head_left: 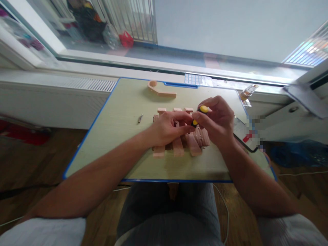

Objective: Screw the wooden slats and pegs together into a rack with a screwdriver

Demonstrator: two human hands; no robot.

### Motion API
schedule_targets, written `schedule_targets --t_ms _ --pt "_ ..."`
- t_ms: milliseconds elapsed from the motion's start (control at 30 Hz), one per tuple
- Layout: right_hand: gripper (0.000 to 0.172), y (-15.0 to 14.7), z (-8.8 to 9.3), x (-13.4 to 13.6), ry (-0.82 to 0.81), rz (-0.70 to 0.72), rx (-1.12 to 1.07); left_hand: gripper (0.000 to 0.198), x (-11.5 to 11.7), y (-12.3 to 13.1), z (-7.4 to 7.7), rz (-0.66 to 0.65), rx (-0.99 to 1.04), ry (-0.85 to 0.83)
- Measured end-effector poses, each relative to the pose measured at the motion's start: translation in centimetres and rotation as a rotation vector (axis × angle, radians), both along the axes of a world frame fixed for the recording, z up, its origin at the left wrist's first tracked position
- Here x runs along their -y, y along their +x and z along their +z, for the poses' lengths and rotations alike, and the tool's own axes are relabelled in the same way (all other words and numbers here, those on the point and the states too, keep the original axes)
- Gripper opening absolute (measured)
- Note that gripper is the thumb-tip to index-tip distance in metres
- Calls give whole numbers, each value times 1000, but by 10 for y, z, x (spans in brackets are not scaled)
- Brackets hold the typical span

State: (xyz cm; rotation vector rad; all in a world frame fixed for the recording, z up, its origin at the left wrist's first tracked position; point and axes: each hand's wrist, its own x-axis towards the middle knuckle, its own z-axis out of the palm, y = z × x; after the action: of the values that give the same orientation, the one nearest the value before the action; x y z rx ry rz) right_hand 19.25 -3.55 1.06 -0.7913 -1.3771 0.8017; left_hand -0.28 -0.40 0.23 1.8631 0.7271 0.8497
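Observation:
My right hand (217,116) is closed round the handle of a short yellow-and-black screwdriver (204,109). The thumb and forefinger of my left hand (169,128) pinch at its lower end; the tip is hidden behind the fingers. Both hands are over a wooden assembly (178,147) with several light slats laid across darker pieces. Part of that assembly lies under my left hand. To its left, a small metal piece (140,118), like a bolt or bit, rests on the table (115,136). A curved wooden piece (161,91) lies farther back.
A phone or tablet (244,135), partly blurred out, is at the table's right side. Clear packaging (248,93) sits by the far right corner. A window sill and a radiator (51,99) border the back and left. A white cable (227,212) runs along the floor.

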Motion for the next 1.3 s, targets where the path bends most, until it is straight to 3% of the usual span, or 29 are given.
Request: schedule_targets --t_ms 133,267,500,667,1033,1300 --pt "29 5 3 2 -46 78 24 24 0 -1 1 -1 -9 2" --pt "23 7 2 0 -27 67 24 25 -1 -2 3 -37 -13 16" --pt "34 6 -3 -3 -25 30 16 33 -1 -1 4 -4 -12 1" --pt "43 1 -1 -1 4 10 6 29 0 1 1 1 49 -24" --pt "23 7 3 -1 -9 50 24 30 -1 -2 2 -8 -20 6" --pt "37 3 2 -2 -32 41 -40 31 -1 0 3 -23 21 -6"
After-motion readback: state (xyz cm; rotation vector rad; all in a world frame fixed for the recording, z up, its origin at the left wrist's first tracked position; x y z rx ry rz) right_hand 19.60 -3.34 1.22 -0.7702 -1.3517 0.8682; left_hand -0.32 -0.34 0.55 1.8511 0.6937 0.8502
